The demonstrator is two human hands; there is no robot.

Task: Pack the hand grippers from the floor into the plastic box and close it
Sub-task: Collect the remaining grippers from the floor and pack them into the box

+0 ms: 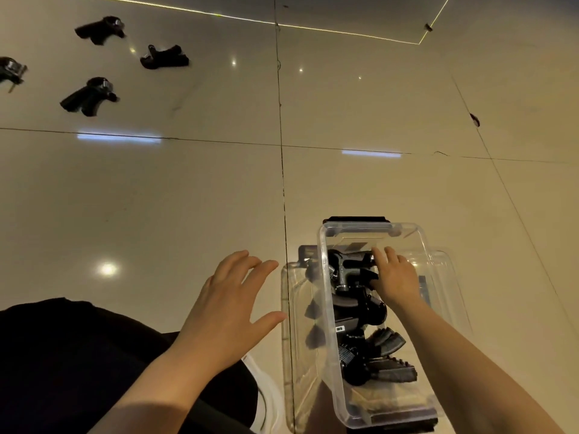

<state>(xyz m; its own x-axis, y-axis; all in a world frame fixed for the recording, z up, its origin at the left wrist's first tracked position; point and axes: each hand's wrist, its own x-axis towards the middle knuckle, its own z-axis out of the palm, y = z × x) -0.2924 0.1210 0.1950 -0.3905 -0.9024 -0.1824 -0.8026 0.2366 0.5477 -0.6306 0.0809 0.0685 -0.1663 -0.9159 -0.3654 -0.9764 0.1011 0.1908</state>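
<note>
While right hand [395,281] grips a hand gripper [352,270] inside plastic box [326,308], left hand [228,308] spread empty beside it

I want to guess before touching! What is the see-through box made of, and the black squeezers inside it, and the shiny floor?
Box: looks like clear, glossy plastic; the squeezers show through its walls.
Squeezers: probably matte black plastic or rubber, with ridged handles.
Floor: likely polished tile; it mirrors lights and has thin seams.

Glossy beige floor tiles [188,189] with dark grout lines [283,183] — ceiling lights reflected as bright spots.
</note>
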